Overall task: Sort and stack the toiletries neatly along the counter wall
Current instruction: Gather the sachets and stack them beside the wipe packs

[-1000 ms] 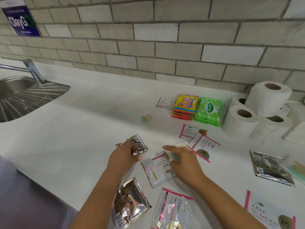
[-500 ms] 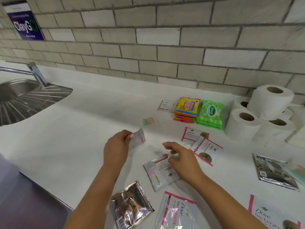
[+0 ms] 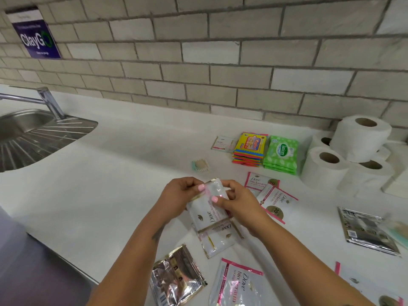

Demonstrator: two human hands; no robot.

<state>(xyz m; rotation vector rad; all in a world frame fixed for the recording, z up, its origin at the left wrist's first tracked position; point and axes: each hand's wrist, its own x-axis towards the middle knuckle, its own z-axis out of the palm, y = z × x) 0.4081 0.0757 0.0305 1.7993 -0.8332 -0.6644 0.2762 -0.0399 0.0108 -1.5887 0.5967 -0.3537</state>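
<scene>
A purple sign [image 3: 36, 38] hangs on the grey brick wall [image 3: 220, 62] at the far left, and under it a shiny metal sink [image 3: 42, 138] with a thin tap [image 3: 49, 102] is set in the white counter [image 3: 110, 184]. Near the front edge lies a crinkly silver sachet [image 3: 177, 281]. The left hand [image 3: 178, 198] and the right hand [image 3: 239, 203] meet above the middle of the counter, and their thumbs and fingers pinch the top of a white Dove sachet [image 3: 209, 208] between them. It is held up off the counter, over another white Dove sachet [image 3: 217, 239] that lies flat. A small pack of cotton buds [image 3: 200, 165] sits farther back. Two pink-edged Dove sachets [image 3: 273, 199] overlap just right of the hands. By the wall stand a pile of yellow wipe packs [image 3: 250, 149], then a pile of green wipe packs [image 3: 280, 154] touching it, then white toilet paper rolls [image 3: 353, 149] piled up. A big silver sachet [image 3: 367, 230] lies at the far right.
</scene>
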